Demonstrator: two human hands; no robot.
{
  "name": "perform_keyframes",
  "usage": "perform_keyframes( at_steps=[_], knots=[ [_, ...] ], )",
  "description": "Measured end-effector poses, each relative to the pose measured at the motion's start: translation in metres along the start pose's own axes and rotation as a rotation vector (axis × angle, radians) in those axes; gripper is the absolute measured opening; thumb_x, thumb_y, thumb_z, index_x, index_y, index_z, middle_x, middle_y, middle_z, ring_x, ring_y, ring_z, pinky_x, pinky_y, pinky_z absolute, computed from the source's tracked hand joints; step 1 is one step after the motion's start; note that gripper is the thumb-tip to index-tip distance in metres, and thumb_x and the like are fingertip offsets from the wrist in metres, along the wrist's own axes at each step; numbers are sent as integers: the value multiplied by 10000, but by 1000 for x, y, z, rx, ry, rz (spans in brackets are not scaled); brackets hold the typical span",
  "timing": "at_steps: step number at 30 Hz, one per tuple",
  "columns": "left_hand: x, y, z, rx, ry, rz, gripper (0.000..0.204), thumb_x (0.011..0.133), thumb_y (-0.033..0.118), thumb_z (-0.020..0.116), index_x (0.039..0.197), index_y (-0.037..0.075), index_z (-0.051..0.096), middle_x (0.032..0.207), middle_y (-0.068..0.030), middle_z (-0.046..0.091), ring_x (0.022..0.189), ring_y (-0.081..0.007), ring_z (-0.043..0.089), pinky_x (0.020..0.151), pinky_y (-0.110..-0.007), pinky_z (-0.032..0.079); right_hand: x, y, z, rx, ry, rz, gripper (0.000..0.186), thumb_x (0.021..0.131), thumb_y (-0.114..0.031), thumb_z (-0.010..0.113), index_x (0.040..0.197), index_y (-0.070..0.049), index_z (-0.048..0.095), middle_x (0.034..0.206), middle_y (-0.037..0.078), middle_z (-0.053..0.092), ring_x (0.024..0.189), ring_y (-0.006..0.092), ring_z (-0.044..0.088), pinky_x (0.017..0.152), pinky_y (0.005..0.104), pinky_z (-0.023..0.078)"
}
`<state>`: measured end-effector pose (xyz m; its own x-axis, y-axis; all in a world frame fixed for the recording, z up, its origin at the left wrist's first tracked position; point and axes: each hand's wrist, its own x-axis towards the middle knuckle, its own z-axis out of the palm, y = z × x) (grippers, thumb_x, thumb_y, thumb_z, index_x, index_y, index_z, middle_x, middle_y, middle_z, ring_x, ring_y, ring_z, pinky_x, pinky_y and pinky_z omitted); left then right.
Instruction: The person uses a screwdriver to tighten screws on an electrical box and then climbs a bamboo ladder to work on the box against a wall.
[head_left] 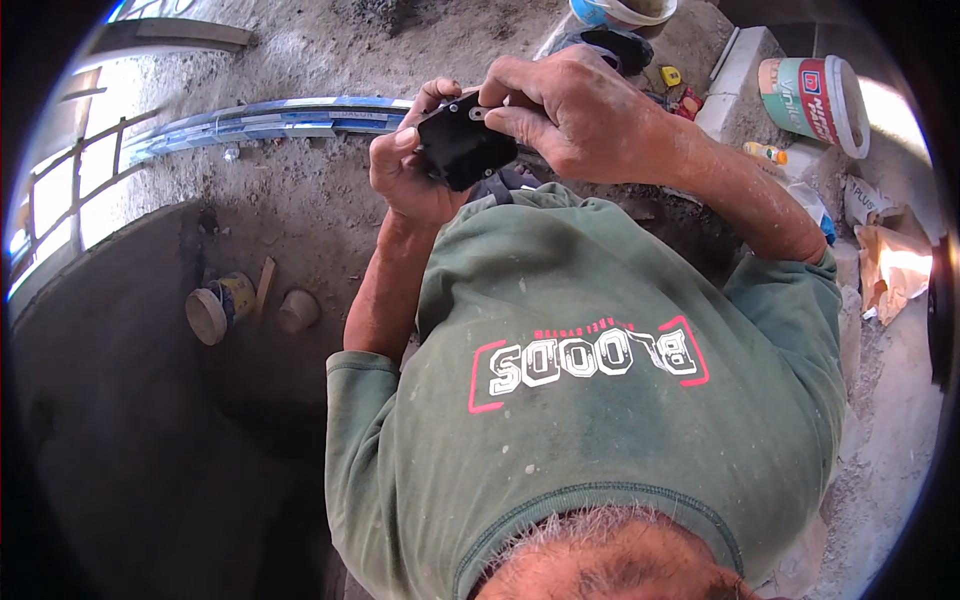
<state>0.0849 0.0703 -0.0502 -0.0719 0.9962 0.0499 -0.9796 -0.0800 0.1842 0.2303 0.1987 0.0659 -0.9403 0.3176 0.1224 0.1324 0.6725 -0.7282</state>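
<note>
My left hand (410, 165) grips a flat black device (462, 150) with small silver fittings at its corners, thumb along its left side. My right hand (570, 115) is closed at the device's upper right, thumb and forefinger on a small metal fitting there; its other fingers are curled and partly hidden. Both hands are held just above the chest of my green T-shirt (590, 420), whose front fills the lower middle. What lies under the device is hidden by it.
Blue-and-white rails (260, 120) cross the dusty floor. Buckets stand at upper right (805, 105) and left (210, 315), beside a wooden offcut (264, 285). A yellow tape measure (670, 77), small bottle (765, 152) and torn paper bag (890, 270) lie rightward, along concrete steps (740, 70).
</note>
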Motion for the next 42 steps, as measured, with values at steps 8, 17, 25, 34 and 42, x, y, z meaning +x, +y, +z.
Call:
perform_keyframes(
  at_steps=[8,17,25,34,42],
  knots=[
    [7,0,8,146,-23,66,556,783,268,574,1234,-16,415,1249,-306,513,1138,-394,605,974,-487,554,0,10,1,-37,4,-74,116,921,-123,652,923,-10,627,747,190,652,644,306,649,614,373,488],
    [12,4,11,393,36,137,577,741,191,677,1216,-24,428,1241,-275,525,1112,-331,613,975,-440,544,-3,16,1,20,26,-57,142,921,-139,661,948,1,656,732,185,646,632,270,628,611,354,474],
    [14,4,12,539,46,169,598,728,231,712,1201,-24,450,1232,-237,543,1123,-290,600,978,-393,530,-2,16,-2,49,13,2,159,918,-152,646,911,6,658,732,205,630,652,302,611,635,393,469],
    [12,5,15,1010,134,257,656,693,387,732,1162,-3,491,1168,-176,583,1020,-224,585,912,-349,490,-4,24,-1,163,-51,92,149,892,-138,659,916,9,660,749,179,643,683,285,635,617,369,485],
    [10,5,16,1118,233,193,671,706,357,719,1200,-31,482,1075,-105,530,995,-183,575,860,-298,503,-8,35,10,-681,-4,-514,308,685,-71,692,980,-13,623,919,125,654,836,274,687,656,363,572]
  ],
)
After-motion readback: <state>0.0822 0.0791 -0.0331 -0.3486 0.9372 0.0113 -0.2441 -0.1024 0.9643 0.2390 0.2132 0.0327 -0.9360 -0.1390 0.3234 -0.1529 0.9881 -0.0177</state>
